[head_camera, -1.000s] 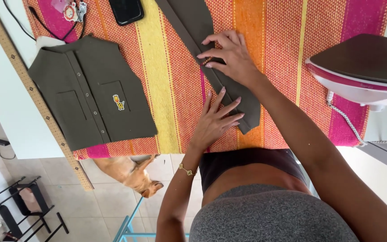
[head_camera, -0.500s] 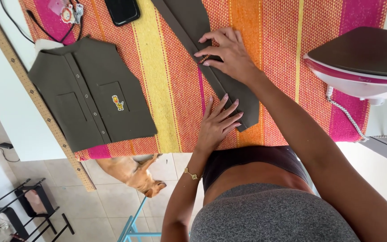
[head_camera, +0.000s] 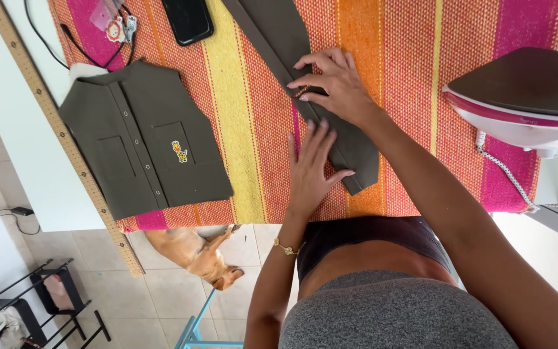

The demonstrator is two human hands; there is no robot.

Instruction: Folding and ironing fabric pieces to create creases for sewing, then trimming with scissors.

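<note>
A long olive fabric strip [head_camera: 279, 32] lies diagonally across a striped pink, orange and yellow cloth [head_camera: 240, 129] on the table. My right hand [head_camera: 334, 84] rests on the strip's middle, its fingertips pinching the left edge of the fabric. Just below it, my left hand [head_camera: 310, 165] lies flat with fingers straight. Its palm is on the striped cloth and its fingers touch the strip's edge. A gold bracelet is on that wrist. The strip's lower end [head_camera: 360, 168] shows beside my right forearm.
A small olive vest [head_camera: 143, 145] with a giraffe patch lies at the left. A wooden ruler [head_camera: 66, 142] runs along the table's left edge. A black phone [head_camera: 188, 19] lies at the top, an iron [head_camera: 524, 97] at the right. A dog [head_camera: 195, 252] lies on the floor.
My left hand has slid up and flattened beside the strip, its fingers closer together. My right hand stays on the strip's edge.
</note>
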